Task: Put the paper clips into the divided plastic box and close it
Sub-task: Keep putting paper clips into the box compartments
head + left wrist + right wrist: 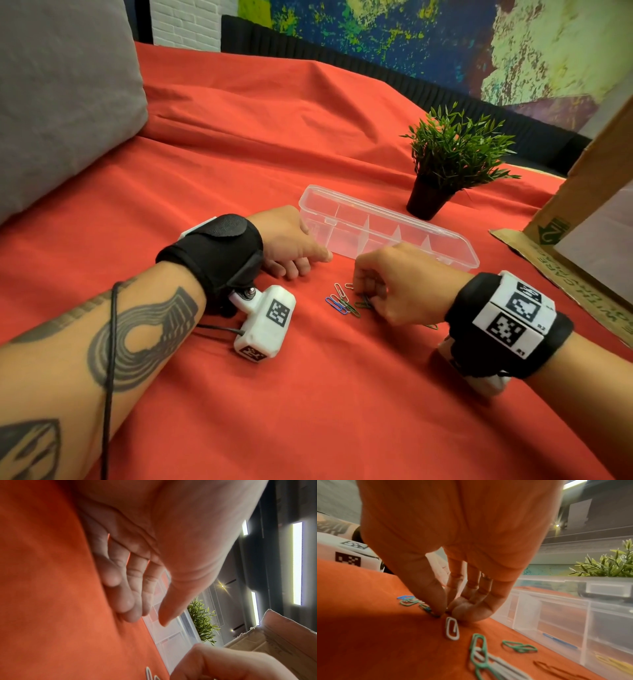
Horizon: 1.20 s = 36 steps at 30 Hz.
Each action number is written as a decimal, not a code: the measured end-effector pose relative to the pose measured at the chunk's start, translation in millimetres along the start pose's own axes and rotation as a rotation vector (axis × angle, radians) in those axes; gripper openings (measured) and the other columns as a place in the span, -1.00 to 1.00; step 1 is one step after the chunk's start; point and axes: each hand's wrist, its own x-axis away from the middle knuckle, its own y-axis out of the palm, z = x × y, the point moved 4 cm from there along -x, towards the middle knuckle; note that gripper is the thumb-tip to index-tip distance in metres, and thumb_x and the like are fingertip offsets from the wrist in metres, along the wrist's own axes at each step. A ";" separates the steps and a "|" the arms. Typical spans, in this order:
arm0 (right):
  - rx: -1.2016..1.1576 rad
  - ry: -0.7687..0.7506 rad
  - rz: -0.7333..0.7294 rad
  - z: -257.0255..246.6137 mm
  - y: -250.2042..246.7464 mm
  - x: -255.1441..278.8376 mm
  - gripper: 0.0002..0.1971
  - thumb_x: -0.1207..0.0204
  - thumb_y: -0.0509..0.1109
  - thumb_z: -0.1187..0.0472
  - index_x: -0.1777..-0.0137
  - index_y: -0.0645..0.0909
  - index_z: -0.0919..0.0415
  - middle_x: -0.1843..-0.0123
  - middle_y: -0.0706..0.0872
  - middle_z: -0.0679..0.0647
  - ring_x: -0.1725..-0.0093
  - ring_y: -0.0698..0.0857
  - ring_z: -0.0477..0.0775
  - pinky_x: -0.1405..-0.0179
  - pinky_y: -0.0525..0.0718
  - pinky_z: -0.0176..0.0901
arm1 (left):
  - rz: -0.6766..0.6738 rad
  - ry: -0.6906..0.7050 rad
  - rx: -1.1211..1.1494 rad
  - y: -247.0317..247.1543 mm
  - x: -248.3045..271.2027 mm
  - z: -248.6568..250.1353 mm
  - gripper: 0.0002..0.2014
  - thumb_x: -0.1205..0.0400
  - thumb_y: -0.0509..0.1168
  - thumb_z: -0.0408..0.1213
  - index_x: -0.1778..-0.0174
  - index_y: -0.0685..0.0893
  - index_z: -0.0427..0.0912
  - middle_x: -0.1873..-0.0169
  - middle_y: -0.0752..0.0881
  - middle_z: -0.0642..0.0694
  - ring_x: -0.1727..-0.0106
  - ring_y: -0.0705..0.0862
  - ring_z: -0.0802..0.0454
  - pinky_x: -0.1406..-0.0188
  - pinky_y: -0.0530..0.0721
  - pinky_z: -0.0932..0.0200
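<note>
A clear divided plastic box [387, 228] lies on the red cloth with its lid raised at the back. Inside it the right wrist view shows a blue clip [559, 641] and a yellow one [611, 662]. Several coloured paper clips [342, 303] lie loose in front of the box. My right hand [366, 298] is down on this pile. Its thumb and fingertips [436, 608] pinch a dark green clip [428, 609] against the cloth, beside a white clip [452, 628]. My left hand [310, 263] rests on the cloth at the box's left end, fingers relaxed, thumb along its front wall [168, 632].
A small potted plant [452, 161] stands just behind the box. A cardboard box [582, 212] rises at the right, with a flap lying on the cloth. A grey cushion [61, 96] fills the far left. Red cloth [308, 394] stretches toward me.
</note>
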 end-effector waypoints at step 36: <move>-0.270 0.204 0.498 69.9 -65.7 -0.1 -0.93 -0.30 0.53 0.28 0.31 0.80 0.09 0.47 0.71 -0.02 0.50 0.58 -0.11 0.42 0.49 -0.26 | -0.010 0.006 0.006 -0.3 -0.5 -0.5 -0.75 -0.55 0.50 -0.07 0.27 0.70 -0.16 0.39 0.79 -0.12 0.49 0.63 0.00 0.56 0.55 0.27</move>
